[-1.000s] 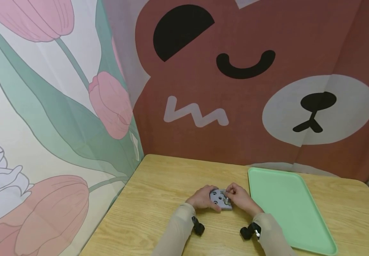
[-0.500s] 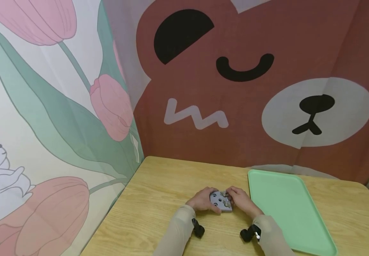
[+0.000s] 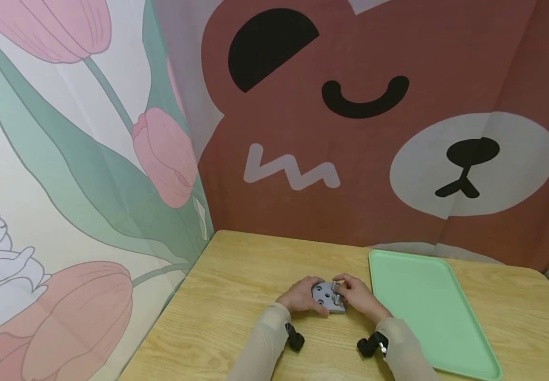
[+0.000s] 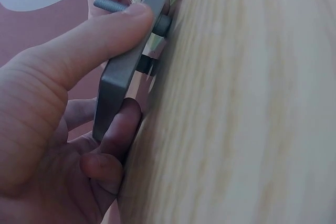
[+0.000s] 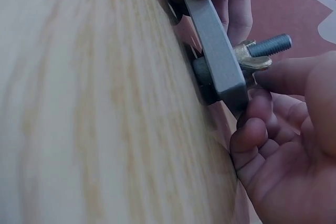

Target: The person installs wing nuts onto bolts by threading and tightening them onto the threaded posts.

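Note:
My left hand (image 3: 298, 295) grips a grey metal plate (image 3: 325, 303) by its left end, thumb along the near edge and fingers beneath, as the left wrist view shows. Round holes pierce the plate's left half. Two bolts with wing nuts stand on its right side. With thumb and fingertips, my right hand (image 3: 356, 295) pinches the far wing nut, mostly hidden by the fingers. The nearer wing nut (image 5: 254, 62) sits low on its threaded bolt (image 5: 270, 45), against the plate. Dark bolt heads (image 4: 163, 25) stick out under the plate, close over the table.
A light green tray (image 3: 429, 312) lies on the wooden table (image 3: 255, 264) to the right of my right hand. Behind the table hangs a curtain (image 3: 279, 217) with a bear print. Black camera mounts (image 3: 295, 337) sit on both wrists.
The right fingers slip down to the plate's right edge half a second ago, then come back up around the far wing nut. The left hand and plate stay in place.

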